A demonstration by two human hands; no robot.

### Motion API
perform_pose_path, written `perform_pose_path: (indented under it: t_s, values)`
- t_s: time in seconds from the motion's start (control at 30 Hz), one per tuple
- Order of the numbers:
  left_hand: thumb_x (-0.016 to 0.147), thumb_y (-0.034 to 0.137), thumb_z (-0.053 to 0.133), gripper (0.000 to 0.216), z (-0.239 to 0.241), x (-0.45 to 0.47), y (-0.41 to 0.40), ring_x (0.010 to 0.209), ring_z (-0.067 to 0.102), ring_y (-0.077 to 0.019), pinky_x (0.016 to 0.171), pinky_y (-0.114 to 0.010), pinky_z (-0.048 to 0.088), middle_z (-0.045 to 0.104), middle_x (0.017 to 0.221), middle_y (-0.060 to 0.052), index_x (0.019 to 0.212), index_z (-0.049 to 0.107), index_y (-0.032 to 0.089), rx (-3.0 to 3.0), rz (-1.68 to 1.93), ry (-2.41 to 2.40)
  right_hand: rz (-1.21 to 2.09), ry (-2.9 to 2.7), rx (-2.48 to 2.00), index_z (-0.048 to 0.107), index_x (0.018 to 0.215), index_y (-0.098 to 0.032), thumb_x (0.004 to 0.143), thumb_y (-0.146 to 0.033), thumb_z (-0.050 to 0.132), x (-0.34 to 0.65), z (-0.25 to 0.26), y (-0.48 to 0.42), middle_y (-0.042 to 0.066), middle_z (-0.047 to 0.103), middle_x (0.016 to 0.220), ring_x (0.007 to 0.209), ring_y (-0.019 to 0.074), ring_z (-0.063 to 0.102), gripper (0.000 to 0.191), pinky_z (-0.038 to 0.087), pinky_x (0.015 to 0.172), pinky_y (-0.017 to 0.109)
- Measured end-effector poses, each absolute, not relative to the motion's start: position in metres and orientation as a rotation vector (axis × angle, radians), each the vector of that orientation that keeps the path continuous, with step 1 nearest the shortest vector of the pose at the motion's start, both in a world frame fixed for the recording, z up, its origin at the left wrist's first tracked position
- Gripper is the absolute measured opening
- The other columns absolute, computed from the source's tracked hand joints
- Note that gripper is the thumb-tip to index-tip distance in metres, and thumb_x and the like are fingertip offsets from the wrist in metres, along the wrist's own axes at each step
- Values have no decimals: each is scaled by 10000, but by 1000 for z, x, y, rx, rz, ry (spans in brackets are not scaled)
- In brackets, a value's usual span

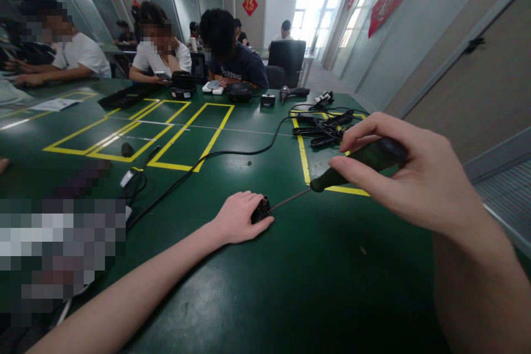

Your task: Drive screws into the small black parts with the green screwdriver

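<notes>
My left hand (238, 215) rests on the green table (290, 287), fingers closed around a small black part (261, 211) held down on the surface. My right hand (410, 174) grips the dark green handle of a screwdriver (360, 163). Its thin metal shaft runs left and down, and the tip meets the top of the small black part. Both forearms reach in from the bottom of the view.
A black cable (232, 154) runs across the table to a heap of black parts (327, 124) inside yellow tape markings (305, 160). Three seated people work at the far edge, near a power tool (292, 92). A blurred patch covers the lower left.
</notes>
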State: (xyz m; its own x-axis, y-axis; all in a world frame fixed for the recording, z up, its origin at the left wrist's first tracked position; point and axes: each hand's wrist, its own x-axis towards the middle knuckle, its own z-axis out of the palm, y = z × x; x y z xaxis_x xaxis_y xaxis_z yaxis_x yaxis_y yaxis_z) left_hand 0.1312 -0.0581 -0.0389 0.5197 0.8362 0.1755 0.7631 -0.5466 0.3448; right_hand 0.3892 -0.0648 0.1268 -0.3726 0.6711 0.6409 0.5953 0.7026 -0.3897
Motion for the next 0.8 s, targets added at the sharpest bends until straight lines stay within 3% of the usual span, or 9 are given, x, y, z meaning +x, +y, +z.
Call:
perform_pose_path:
  t_s: [0.1, 0.17, 0.23, 0.3, 0.47, 0.63, 0.8]
  values:
    - [910, 331, 661, 260, -40, 125, -56, 866, 686, -229, 832, -364, 519, 752, 995, -52, 1136, 655, 201, 2470, 559, 1244, 209, -2041, -958, 585, 843, -272, 848, -333, 740, 387, 127, -66, -8, 642, 754, 612, 165, 603, 167, 478, 555, 300]
    - [908, 303, 648, 209, -41, 122, -54, 828, 674, -209, 796, -339, 509, 731, 945, -31, 1095, 662, 211, 2437, 565, 1194, 244, -2031, -941, 597, 862, -263, 839, -306, 742, 386, 127, -65, -15, 641, 754, 616, 150, 599, 153, 484, 562, 281]
    - [934, 346, 652, 137, -42, 122, -52, 775, 653, -201, 746, -323, 490, 690, 852, -17, 962, 642, 212, 2425, 545, 1210, 222, -2039, -915, 614, 857, -246, 839, -287, 744, 385, 127, -65, -20, 644, 735, 608, 137, 591, 138, 473, 558, 266]
    - [951, 425, 674, 232, -43, 123, -52, 746, 642, -202, 718, -318, 477, 659, 799, -7, 883, 598, 217, 2420, 544, 1285, 140, -2032, -890, 626, 834, -231, 838, -276, 737, 385, 126, -63, -26, 651, 720, 598, 122, 580, 119, 455, 557, 257]
    - [884, 622, 752, 431, -45, 125, -54, 790, 672, -241, 731, -344, 497, 683, 842, -22, 911, 581, 228, 2436, 571, 1420, -71, -1908, -859, 617, 781, -231, 838, -284, 680, 386, 125, -62, -55, 626, 683, 580, 89, 530, 100, 438, 577, 244]
    - [952, 472, 690, 283, -43, 122, -56, 880, 702, -243, 815, -363, 527, 744, 990, -59, 1047, 622, 215, 2493, 562, 1231, -71, -1930, -828, 607, 794, -254, 839, -270, 669, 388, 123, -63, -71, 630, 692, 578, 89, 535, 78, 440, 570, 243]
    - [1004, 480, 636, 281, -41, 124, -54, 815, 685, -232, 769, -347, 516, 717, 879, -52, 973, 624, 201, 2541, 477, 1251, -45, -1975, -811, 611, 823, -263, 844, -259, 669, 386, 122, -63, -49, 673, 736, 623, 129, 610, 62, 492, 618, 287]
